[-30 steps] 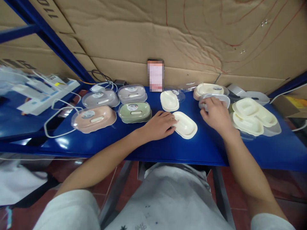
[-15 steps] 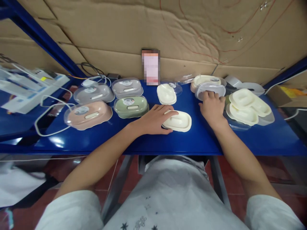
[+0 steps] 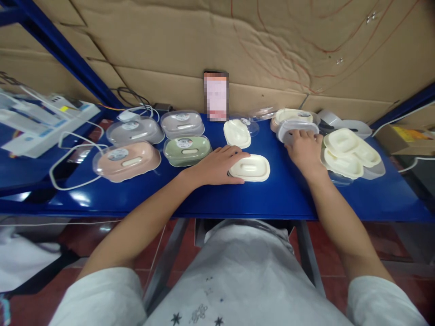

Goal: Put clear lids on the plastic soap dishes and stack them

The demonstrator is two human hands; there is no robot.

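A: Start big. What is laid out?

B: A glossy blue metal table (image 3: 278,199) against a brown cardboard wall (image 3: 176,50). On its left side sit four finished oval plastic boxes under clear lids: a pink one (image 3: 126,159), a green one (image 3: 187,150) and two grey ones (image 3: 154,127). On the right is a loose pile of cream oval trays (image 3: 350,155) on clear lids. A phone with a blurred screen (image 3: 216,96) leans on the cardboard at the back.

A: And what has changed in the last second?

B: The cream oval plastic tray (image 3: 250,167) in front of the person has turned. A second ago it lay at a slant under the left hand (image 3: 217,165); now it lies square to the table edge, long side across. The hand has moved with it, fingers spread flat over its left end, pressing rather than gripping.

A: The other hand?

B: The right hand (image 3: 305,149) has slid a little further back along the grey oval base with a clear cover (image 3: 295,130). Its fingertips curl over the near rim, a shallow hooking hold, not a full clasp. I'd judge the base has hardly moved.

A: So where does that leave the work?

B: My reading: the cream tray is lined up at centre, near the front edge, and the grey base is in reach but apart from it.
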